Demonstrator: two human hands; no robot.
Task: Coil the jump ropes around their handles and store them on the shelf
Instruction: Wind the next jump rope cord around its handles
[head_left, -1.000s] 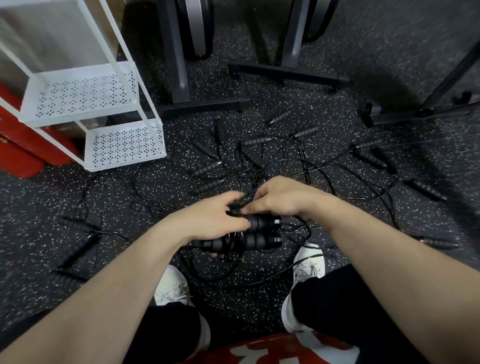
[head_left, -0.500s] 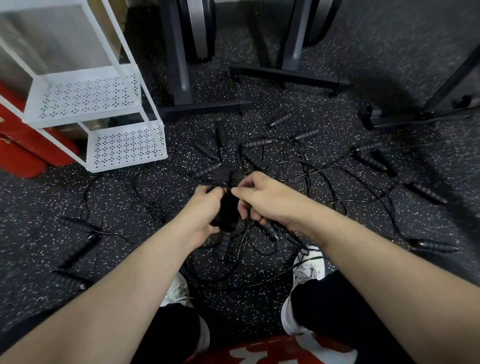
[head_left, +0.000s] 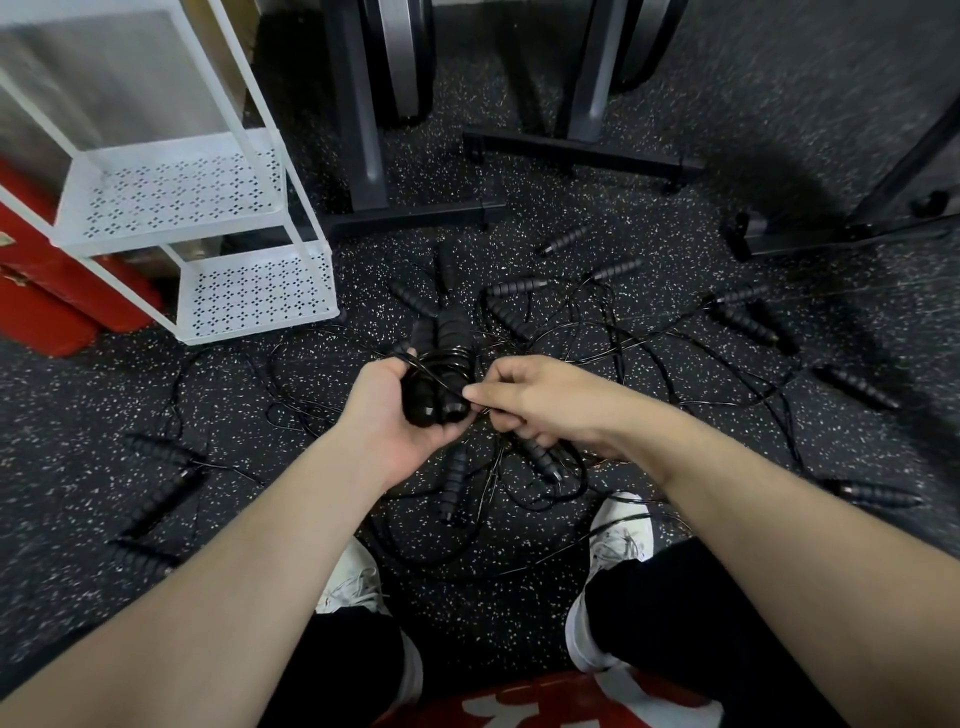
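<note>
My left hand (head_left: 395, 415) grips a pair of black ribbed jump-rope handles (head_left: 441, 358) held side by side, pointing away from me, with thin black cord wound around their middle. My right hand (head_left: 535, 400) pinches that cord (head_left: 439, 384) just right of the handles' near ends. Below both hands lies a tangle of loose black ropes (head_left: 571, 343) with several more handles scattered over the floor. The white two-tier shelf (head_left: 249, 291) stands at the upper left, both perforated tiers bare.
Black machine legs and floor bars (head_left: 415, 218) stand behind the rope pile, with another frame at far right (head_left: 831, 234). A red object (head_left: 47, 291) sits behind the shelf. My white shoes (head_left: 621, 540) flank the near ropes on speckled rubber flooring.
The handle pair turned from lying crosswise to pointing away from me and rose a little. My right hand moved from on top of the handles to their right, pinching the cord.
</note>
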